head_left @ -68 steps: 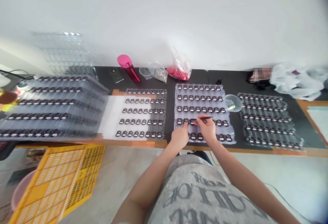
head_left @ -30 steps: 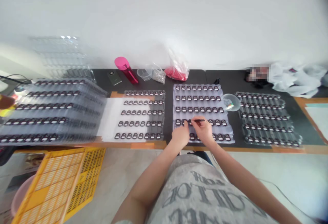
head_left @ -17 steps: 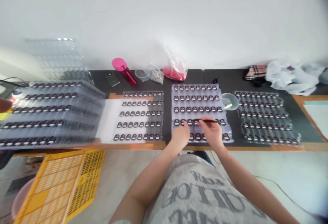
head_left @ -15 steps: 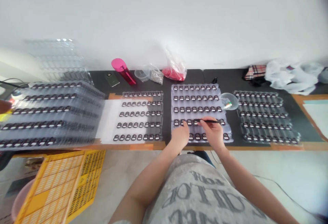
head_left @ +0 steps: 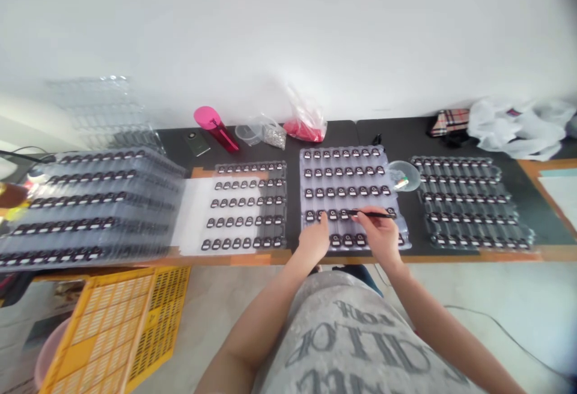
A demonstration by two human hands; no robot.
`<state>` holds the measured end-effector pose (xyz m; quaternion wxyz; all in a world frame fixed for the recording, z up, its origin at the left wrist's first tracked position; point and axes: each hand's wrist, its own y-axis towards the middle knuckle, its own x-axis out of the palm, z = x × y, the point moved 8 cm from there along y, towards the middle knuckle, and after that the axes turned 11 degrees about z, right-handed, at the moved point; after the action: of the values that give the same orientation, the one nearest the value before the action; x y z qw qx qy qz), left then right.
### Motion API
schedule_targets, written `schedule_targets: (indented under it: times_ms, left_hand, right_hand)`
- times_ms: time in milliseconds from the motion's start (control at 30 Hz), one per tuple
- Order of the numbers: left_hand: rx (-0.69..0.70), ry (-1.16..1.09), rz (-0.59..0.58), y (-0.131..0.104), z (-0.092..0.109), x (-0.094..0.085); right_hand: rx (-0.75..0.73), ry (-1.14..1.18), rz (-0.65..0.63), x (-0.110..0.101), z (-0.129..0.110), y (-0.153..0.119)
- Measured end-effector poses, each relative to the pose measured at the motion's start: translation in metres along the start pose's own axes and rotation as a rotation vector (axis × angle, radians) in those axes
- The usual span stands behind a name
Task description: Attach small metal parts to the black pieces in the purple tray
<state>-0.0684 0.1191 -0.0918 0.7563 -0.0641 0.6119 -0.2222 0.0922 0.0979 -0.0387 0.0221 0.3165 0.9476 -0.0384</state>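
A pale plastic tray (head_left: 356, 164) in front of me carries rows of small black parts with white labels. My left hand (head_left: 314, 241) rests over its lower left, index finger stretched out onto a black part in the fourth row, nothing visibly held. My right hand (head_left: 380, 233) grips a slim black tool, which looks like tweezers (head_left: 376, 214), lying nearly level. Its tip points left at a black part (head_left: 345, 214) in the same row. My hands hide some parts of the bottom rows. A clear round dish (head_left: 408, 169) with small coloured bits sits just right of the tray.
Left of my tray stand another filled tray (head_left: 282, 201), partly over white paper (head_left: 192, 219), and a tall stack of filled trays (head_left: 148, 219). More filled trays (head_left: 464, 201) are to the right. Behind are a pink bottle (head_left: 216, 128), bagged red pieces (head_left: 306, 131) and white plastic bags (head_left: 509, 129).
My right hand has shifted slightly right with the black tweezers, whose tip now lies further right along the fourth row. My left hand stays near the same part.
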Motion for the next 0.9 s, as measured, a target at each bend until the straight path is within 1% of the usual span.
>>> schedule_targets:
  times_ms: [100, 233, 467, 533, 567, 633, 667, 700, 733, 833, 900]
  left_hand:
    - [-0.010, 0.012, -0.036, 0.002, 0.000, 0.001]
    - [-0.011, 0.024, -0.055, 0.002, 0.001, -0.001]
    - [0.000, -0.013, -0.011, 0.003, 0.001, -0.001]
    - [-0.006, -0.076, 0.004, 0.001, -0.002, -0.003]
    - [-0.010, -0.136, 0.033, 0.000, -0.004, -0.006]
    - [-0.027, -0.347, 0.128, -0.005, -0.009, -0.014]
    - [-0.047, -0.505, 0.174, -0.008, -0.012, -0.017]
    - [-0.081, -0.696, 0.190, -0.011, -0.016, -0.017]
    - [-0.132, -0.907, 0.168, -0.014, -0.020, -0.014]
    - [-0.316, -1.517, -0.007, -0.022, -0.021, 0.004]
    - [-0.387, -1.785, -0.078, -0.024, -0.016, 0.008]
  right_hand:
    - [0.011, 0.004, 0.009, -0.003, 0.002, 0.000]
    - [0.006, -0.019, 0.019, -0.007, 0.001, 0.001]
    - [0.019, -0.003, 0.031, -0.012, 0.002, 0.001]
    - [0.013, -0.001, 0.042, -0.014, 0.002, 0.002]
    - [0.010, -0.001, 0.045, -0.014, 0.001, 0.002]
    - [0.010, 0.011, 0.044, -0.016, 0.000, 0.001]
    - [0.018, 0.030, 0.039, -0.016, -0.001, 0.001]
    - [0.033, 0.053, 0.027, -0.016, -0.002, -0.001]
    - [0.053, 0.076, 0.010, -0.015, -0.002, -0.002]
    - [0.120, 0.125, -0.056, -0.009, -0.005, -0.008]
    - [0.143, 0.131, -0.101, -0.002, -0.010, -0.014]
